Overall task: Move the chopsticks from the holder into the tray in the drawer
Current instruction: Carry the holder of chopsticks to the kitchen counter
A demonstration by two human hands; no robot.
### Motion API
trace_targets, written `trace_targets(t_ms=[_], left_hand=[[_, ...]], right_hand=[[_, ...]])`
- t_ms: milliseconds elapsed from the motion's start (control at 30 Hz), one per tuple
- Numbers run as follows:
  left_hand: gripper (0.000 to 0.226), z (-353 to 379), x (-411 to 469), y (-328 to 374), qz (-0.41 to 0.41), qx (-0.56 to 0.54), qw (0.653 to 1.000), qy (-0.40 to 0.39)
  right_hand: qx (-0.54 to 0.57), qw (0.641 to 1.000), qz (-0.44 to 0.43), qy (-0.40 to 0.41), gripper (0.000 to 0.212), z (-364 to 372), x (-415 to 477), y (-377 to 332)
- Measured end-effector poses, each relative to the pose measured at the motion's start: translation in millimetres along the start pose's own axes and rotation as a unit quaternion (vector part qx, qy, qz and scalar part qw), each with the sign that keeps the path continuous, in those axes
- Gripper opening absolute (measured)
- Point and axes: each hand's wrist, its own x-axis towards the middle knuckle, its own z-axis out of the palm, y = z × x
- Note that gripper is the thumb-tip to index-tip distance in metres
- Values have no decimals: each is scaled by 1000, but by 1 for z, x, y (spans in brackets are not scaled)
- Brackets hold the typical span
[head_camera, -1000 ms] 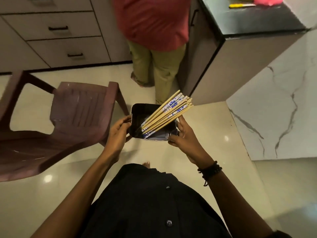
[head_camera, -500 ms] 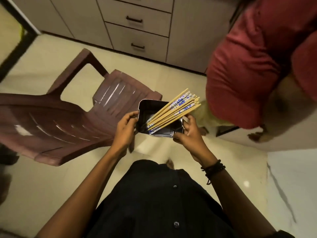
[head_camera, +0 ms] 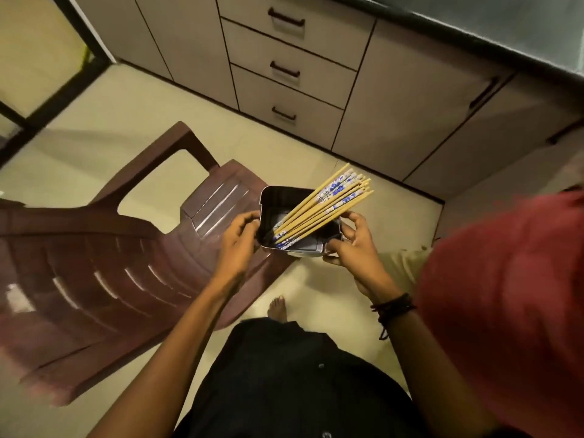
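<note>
I carry a square metal holder [head_camera: 278,197] in front of my chest. A bundle of several wooden chopsticks [head_camera: 325,205] with blue and white patterned ends leans in it, tips up to the right. My left hand [head_camera: 238,241] grips the holder's left wall. My right hand [head_camera: 352,241] grips its right wall, a dark beaded band on the wrist. A stack of three shut drawers [head_camera: 286,69] with dark handles stands ahead in the cabinet front. No tray is in view.
A brown plastic chair [head_camera: 104,263] stands close on my left, its seat under the holder. A person in a red shirt [head_camera: 505,311] is close on my right. A dark counter edge [head_camera: 474,30] runs at top right. Cream floor tiles [head_camera: 142,112] lie between.
My view has swung left and closer to the cabinet: the drawers now sit ahead, the person in red has shifted to my right edge. Both hands keep the same hold on the holder.
</note>
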Motion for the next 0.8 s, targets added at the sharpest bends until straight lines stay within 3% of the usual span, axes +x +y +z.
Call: trace_targets(t_ms=[300, 567, 800], left_hand=[[13, 60, 113, 49, -11, 18, 1000, 14], [23, 135, 189, 88, -8, 21, 1000, 7], [14, 222, 267, 129, -3, -7, 999, 45]], right_hand=[[-31, 999, -5, 19, 56, -29, 106, -76], [-23, 999, -29, 12, 60, -93, 190, -115], [-62, 995, -59, -54, 58, -169, 284, -183]])
